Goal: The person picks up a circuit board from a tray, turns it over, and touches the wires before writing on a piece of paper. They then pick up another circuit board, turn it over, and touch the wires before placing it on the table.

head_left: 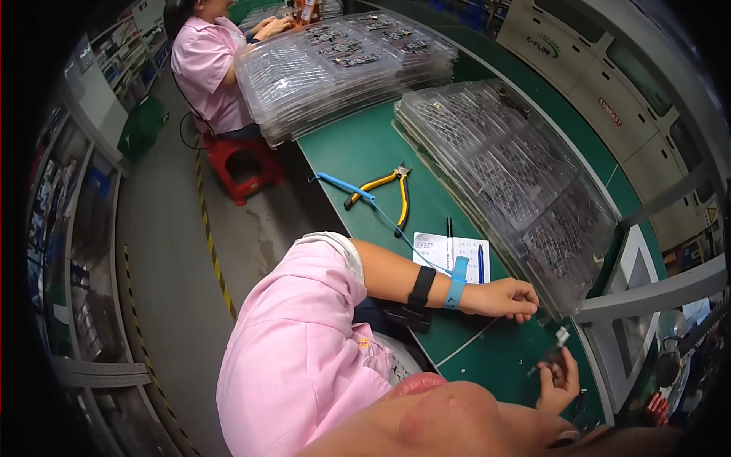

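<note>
My right hand [560,382] pinches a small dark circuit board [553,355] with a pale metallic piece at its upper end. The board is blurred and held just above the green bench. My left hand [502,298] is loosely closed above the bench, its fingers curled in; whether anything is inside is hidden. That wrist wears a blue strap [457,283] with a cord and a black band [422,286]. Under the forearm lies an open notebook [428,247] with a blue pen [480,263] and a black pen [449,234] on it.
Yellow-handled cutters [401,190] and a blue rod-like tool [346,186] lie on the green bench [335,148]. Clear trays of circuit boards [518,171] line the far side, with a taller tray stack [304,84] beyond. A co-worker [205,68] sits by a red stool [242,166].
</note>
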`<state>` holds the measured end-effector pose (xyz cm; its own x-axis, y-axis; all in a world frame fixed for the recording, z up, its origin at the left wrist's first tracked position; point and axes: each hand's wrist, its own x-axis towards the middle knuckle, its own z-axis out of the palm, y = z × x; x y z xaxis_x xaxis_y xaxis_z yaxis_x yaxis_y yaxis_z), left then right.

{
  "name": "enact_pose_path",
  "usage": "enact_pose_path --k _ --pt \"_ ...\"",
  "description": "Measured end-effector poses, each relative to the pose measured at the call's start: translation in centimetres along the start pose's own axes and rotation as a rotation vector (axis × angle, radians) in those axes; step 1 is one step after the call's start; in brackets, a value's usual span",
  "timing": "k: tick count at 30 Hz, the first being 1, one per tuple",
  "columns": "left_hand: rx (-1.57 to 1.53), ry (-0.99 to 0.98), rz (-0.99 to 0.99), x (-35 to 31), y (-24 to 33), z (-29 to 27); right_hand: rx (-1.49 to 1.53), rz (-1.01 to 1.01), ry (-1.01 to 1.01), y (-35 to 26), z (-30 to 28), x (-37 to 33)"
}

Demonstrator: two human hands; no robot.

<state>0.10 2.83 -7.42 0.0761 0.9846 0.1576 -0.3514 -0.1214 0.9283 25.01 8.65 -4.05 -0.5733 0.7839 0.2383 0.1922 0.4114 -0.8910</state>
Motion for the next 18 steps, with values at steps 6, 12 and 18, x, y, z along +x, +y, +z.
enact_pose_path --k 6,12,18 --pt "-0.003 0.001 0.008 -0.9 1.3 0.3 -0.282 0.116 0.218 4.1 -11.7 -4.7" --pt "-0.048 -0.061 0.436 -2.8 5.6 1.3 -0.488 0.117 0.675 4.1 -19.0 -10.8" --pt "-0.639 -0.168 1.147 -6.7 13.5 6.9 -0.9 0.168 0.989 18.4 -31.5 -22.0"
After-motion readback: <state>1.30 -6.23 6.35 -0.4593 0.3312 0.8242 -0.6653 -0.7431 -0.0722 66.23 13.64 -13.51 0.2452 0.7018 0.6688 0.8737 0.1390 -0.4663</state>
